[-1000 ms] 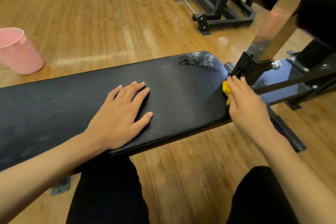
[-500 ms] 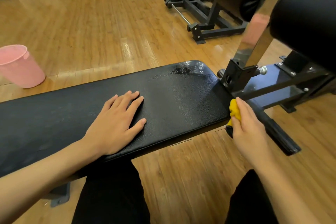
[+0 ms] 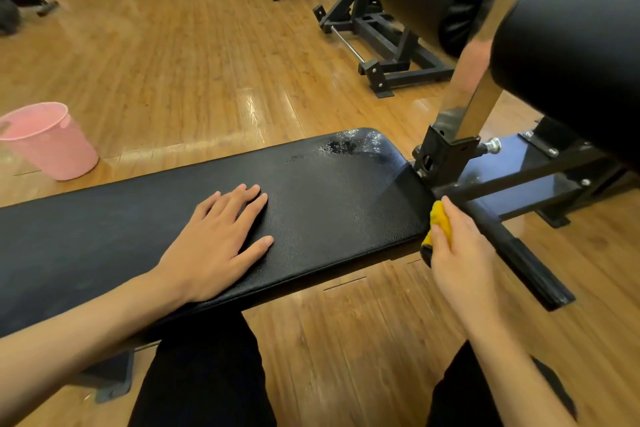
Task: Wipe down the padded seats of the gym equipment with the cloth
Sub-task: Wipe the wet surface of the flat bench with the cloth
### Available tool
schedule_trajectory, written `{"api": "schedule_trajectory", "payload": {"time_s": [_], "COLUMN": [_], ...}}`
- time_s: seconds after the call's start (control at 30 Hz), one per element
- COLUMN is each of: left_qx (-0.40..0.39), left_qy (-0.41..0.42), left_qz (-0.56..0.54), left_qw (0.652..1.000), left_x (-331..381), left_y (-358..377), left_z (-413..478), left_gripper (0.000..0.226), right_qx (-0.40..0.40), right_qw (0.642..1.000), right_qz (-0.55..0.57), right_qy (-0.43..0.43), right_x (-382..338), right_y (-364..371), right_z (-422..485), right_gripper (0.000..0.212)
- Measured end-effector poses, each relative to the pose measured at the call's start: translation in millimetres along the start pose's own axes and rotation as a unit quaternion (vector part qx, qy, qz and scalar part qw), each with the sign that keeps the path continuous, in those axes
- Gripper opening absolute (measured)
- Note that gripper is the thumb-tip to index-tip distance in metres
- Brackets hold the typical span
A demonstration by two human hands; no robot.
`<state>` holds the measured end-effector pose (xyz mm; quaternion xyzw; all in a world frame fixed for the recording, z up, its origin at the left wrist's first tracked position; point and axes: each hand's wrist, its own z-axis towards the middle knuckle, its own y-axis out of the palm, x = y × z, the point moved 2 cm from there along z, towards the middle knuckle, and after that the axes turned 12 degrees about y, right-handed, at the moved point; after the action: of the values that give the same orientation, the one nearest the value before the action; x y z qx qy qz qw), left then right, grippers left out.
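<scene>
Right hand (image 3: pixel 460 253) is closed around the bunched yellow cloth (image 3: pixel 440 221), pressing it on the near right end corner of the padded seat (image 3: pixel 329 204). From there the pad's long axis runs leftward, under the left hand (image 3: pixel 221 239), which lies flat, open and empty.

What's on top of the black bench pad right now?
The left hand lies flat on the bench pad, with a wet patch at the far corner. The right hand presses a yellow cloth against the pad's end edge; most of the cloth is hidden.
</scene>
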<state>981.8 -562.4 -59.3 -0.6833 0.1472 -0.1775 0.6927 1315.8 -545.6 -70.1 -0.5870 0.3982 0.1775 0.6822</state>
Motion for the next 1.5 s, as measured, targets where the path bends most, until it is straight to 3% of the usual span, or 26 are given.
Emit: {"api": "schedule_trajectory", "payload": {"time_s": [0.13, 0.27, 0.53, 0.73, 0.93, 1.27, 1.5], "left_qx": [0.001, -0.001, 0.0, -0.003, -0.008, -0.018, -0.024], "left_qy": [0.002, 0.004, 0.008, 0.013, 0.015, 0.014, 0.013], "left_qz": [0.003, -0.002, 0.006, 0.01, 0.019, 0.028, 0.031], "left_qw": [1.0, 1.0, 1.0, 1.0, 1.0, 0.999, 0.999], "left_x": [0.6, 1.1, 0.4, 0.7, -1.1, -0.1, -1.5], "left_y": [0.3, 0.0, 2.6, 1.4, 1.6, 1.3, 2.2], "left_z": [-0.4, -1.1, -1.1, -0.2, 2.9, 2.7, 5.9], "left_gripper": [0.08, 0.08, 0.082, 0.084, 0.082, 0.08, 0.08], "right_qx": [-0.009, -0.055, -0.057, -0.123, -0.15, -0.055, -0.169], "right_qw": [0.982, 0.954, 0.965, 0.932, 0.948, 0.932, 0.926], "right_qz": [-0.143, -0.246, -0.192, -0.256, -0.245, -0.284, -0.255], "right_qy": [-0.126, -0.161, -0.171, -0.225, -0.135, -0.217, -0.219], "right_x": [-33.4, -54.8, -17.8, -67.3, -100.3, -49.2, -119.9], "right_y": [12.4, 27.8, 1.4, 53.3, 94.2, 48.3, 109.1], "right_z": [46.1, 91.8, 30.3, 126.7, 205.8, 121.3, 196.3], "right_gripper": [0.035, 0.03, 0.052, 0.048, 0.043, 0.032, 0.035]}}
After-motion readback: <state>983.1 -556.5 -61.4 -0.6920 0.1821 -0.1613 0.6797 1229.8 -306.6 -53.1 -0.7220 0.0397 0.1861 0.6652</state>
